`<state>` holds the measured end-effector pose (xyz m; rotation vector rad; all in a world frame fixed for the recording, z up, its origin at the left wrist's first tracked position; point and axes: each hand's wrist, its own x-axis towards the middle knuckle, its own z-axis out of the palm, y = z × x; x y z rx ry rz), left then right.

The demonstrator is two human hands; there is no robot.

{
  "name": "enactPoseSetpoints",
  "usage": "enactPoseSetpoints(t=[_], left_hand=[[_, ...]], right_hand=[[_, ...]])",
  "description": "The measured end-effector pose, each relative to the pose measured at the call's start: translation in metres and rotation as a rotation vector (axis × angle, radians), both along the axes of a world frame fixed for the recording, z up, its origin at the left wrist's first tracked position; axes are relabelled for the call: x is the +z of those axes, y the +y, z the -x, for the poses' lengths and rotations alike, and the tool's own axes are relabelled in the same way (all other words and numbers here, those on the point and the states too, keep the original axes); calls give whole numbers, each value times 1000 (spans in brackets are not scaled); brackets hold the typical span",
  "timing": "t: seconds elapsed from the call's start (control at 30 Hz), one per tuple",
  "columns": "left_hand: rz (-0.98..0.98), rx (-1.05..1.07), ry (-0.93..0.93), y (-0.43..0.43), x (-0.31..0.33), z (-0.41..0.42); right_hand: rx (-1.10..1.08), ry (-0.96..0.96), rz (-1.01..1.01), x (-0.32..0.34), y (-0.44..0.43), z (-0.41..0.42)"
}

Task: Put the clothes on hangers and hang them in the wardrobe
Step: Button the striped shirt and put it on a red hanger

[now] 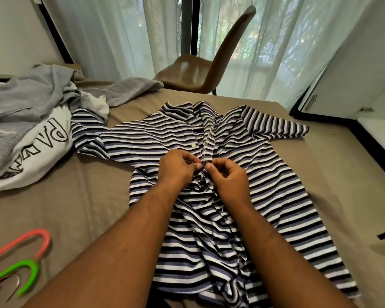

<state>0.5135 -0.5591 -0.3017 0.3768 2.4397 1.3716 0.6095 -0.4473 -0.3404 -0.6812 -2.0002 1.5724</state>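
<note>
Left hand (pixel 178 168) and right hand (pixel 227 176) met at the middle of the bed (pixel 87 196), fingertips nearly touching. Each hand had its fingers curled and pinched the front opening of the striped shirt (pixel 265 174) between thumb and forefinger, the left on the left edge of the opening, the right on the right edge. Both forearms lay over the lower part of the shirt.

The striped shirt lay spread on the bed, collar toward the far edge, hem bunched at the near edge, sleeves out to either side. One white button (pixel 193 145) showed on the opening just above the hands.

At the bed's far left corner lay a heap of clothes: a grey garment (pixel 20 103) over a white garment (pixel 42 147) with outlined lettering. The shirt's left sleeve touched this heap.

At the near left corner lay a pink hanger (pixel 31 237) and, just beside it, a green hanger (pixel 29 267), only partly in view.

Beyond the far edge stood a brown chair (pixel 200 72) before white curtains (pixel 111 36). A white cabinet (pixel 353 74) stood off the right edge.
</note>
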Motion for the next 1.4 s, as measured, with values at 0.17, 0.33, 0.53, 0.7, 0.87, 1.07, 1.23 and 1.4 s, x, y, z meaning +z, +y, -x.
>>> enactPoseSetpoints(t=[0.17, 0.33, 0.53, 0.7, 0.87, 1.07, 1.23, 1.4], left_hand=[[-51, 26, -55, -2, 0, 1], [-60, 28, -82, -1, -2, 2], [-59, 29, -69, 0, -3, 2], [-62, 29, -73, -1, -5, 3], [-102, -4, -113, -4, -4, 2], [-158, 2, -153, -4, -2, 1], [-172, -5, -138, -3, -1, -2], [-119, 22, -70, -3, -1, -4]], right_hand=[[-3, -49, -107, -8, -2, 6], [-54, -89, -183, -9, -1, 7], [8, -43, -144, -8, 2, 5], [66, -32, -65, -4, 6, 3], [130, -19, 26, -1, 8, 2], [68, -34, -13, -3, 4, 5], [3, -23, -100, -8, 0, 6], [-3, -28, -202, -9, -2, 6]])
